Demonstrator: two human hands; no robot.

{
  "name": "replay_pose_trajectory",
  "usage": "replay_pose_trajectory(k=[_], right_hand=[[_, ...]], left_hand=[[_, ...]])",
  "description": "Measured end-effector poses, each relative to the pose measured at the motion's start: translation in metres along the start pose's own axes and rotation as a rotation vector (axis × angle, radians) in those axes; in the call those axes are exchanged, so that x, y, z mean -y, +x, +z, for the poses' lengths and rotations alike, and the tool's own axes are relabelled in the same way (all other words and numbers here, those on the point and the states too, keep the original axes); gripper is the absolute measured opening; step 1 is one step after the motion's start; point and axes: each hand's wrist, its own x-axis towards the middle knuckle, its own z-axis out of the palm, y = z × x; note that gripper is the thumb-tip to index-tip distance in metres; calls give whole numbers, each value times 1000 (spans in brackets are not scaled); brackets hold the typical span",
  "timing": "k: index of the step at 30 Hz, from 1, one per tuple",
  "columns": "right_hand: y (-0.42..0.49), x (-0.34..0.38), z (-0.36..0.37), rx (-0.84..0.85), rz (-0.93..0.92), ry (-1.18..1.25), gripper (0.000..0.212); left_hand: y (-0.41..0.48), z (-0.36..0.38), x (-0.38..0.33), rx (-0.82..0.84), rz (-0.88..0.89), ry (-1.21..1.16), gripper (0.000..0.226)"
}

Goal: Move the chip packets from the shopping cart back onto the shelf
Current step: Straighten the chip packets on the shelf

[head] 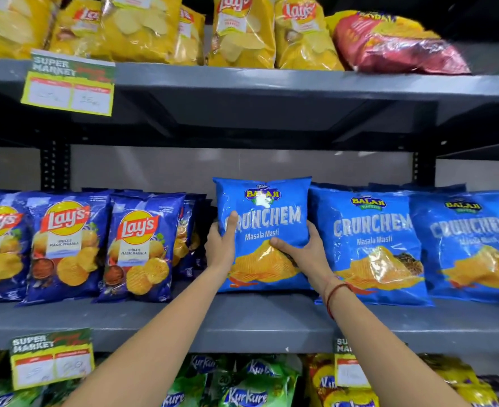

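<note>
A light blue Crunchem chip packet (264,218) stands upright on the grey middle shelf (242,321), in the gap between the Lay's and the other Crunchem packets. My left hand (220,245) grips its left edge, thumb across the front. My right hand (304,249) grips its right side, thumb lying on the front below the lettering. A red thread circles my right wrist. The shopping cart is out of view.
Dark blue Lay's packets (142,248) fill the shelf's left side; two more Crunchem packets (371,245) lean at the right. Yellow Lay's bags (242,30) and a red bag (395,45) sit on the upper shelf. Green Kurkure packets (248,386) lie below. Price tags (69,83) hang from the shelf edges.
</note>
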Motion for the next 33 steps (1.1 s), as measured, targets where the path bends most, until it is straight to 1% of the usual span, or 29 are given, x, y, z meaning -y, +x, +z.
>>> replay_pose_trajectory(k=[1, 3, 6, 11, 13, 16, 19, 21, 23, 25, 27, 28, 30, 31, 33], right_hand=[[0, -2, 1, -24, -23, -24, 90], [1, -9, 1, -58, -35, -67, 106], [0, -13, 0, -58, -47, -104, 102], [-5, -17, -1, -67, -26, -158, 97], [-11, -13, 0, -108, -69, -220, 97], [-23, -5, 5, -143, -180, -413, 101], [-35, 7, 1, -167, -341, -644, 92], [-39, 18, -11, -208, -462, -757, 83], [-41, 29, -29, -250, -540, -783, 75], [-40, 34, -53, -307, -569, -756, 69], [-36, 35, -82, -390, -568, -738, 64], [-33, 33, -96, -436, -543, -727, 63], [-26, 29, -124, -520, -453, -689, 63], [-23, 27, -137, -549, -411, -672, 64], [-19, 20, -156, -578, -358, -672, 67]], left_hand=[[-1, 2, 0, 2, 26, -12, 40], [-1, 6, 5, -21, 43, -30, 44], [-5, 11, 8, -47, 28, -37, 47], [-4, 10, 17, -47, 27, 27, 48], [-5, 10, 19, -45, 28, 58, 51], [-8, 11, 20, -83, 38, 117, 56], [-12, 12, 18, -179, 140, 123, 61], [-19, 14, 11, -259, 264, 259, 68], [-30, 22, 0, -307, 431, 401, 72], [-42, 34, -11, -253, 596, 440, 66], [-55, 51, -16, -98, 709, 418, 60], [-62, 62, -17, -5, 731, 399, 58], [-76, 86, -18, 150, 712, 368, 60], [-84, 99, -18, 200, 684, 362, 63], [-97, 123, -14, 245, 639, 359, 65]])
